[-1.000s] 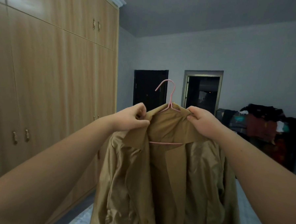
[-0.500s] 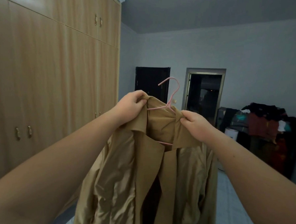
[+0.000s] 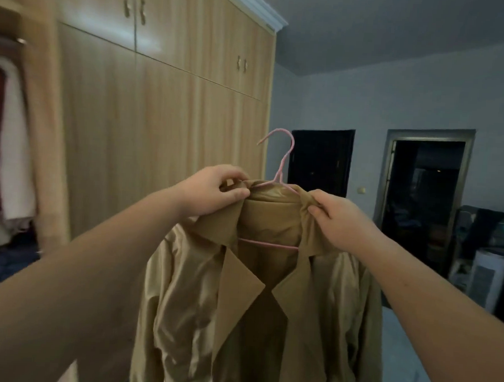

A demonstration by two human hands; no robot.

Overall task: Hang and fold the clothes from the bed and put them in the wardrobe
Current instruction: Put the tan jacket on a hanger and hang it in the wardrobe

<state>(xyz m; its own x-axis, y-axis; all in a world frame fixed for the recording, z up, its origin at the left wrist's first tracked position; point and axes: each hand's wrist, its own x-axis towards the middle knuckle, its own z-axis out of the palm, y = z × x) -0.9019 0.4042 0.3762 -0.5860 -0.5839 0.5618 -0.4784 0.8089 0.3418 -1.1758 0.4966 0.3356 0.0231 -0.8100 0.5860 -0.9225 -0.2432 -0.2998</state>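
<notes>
A tan coat (image 3: 256, 302) with a shiny lining hangs on a pink wire hanger (image 3: 278, 163), held up in front of me. My left hand (image 3: 215, 193) pinches the collar at the left shoulder. My right hand (image 3: 335, 221) grips the collar at the right shoulder. The hanger's hook stands free above the collar, and its lower bar shows inside the neck opening. The wooden wardrobe (image 3: 161, 121) fills the left side, its near doors closed. At the far left an open section (image 3: 5, 148) shows hanging clothes, blurred.
Two dark doorways (image 3: 422, 199) open in the far wall. A pile of clothes and a white appliance (image 3: 487, 279) stand at the right. The pale bed surface (image 3: 405, 359) lies below the coat at the lower right.
The view has swung to the left, bringing the open wardrobe section into sight. The coat now hangs squarer on the hanger, with both hands still on the collar.
</notes>
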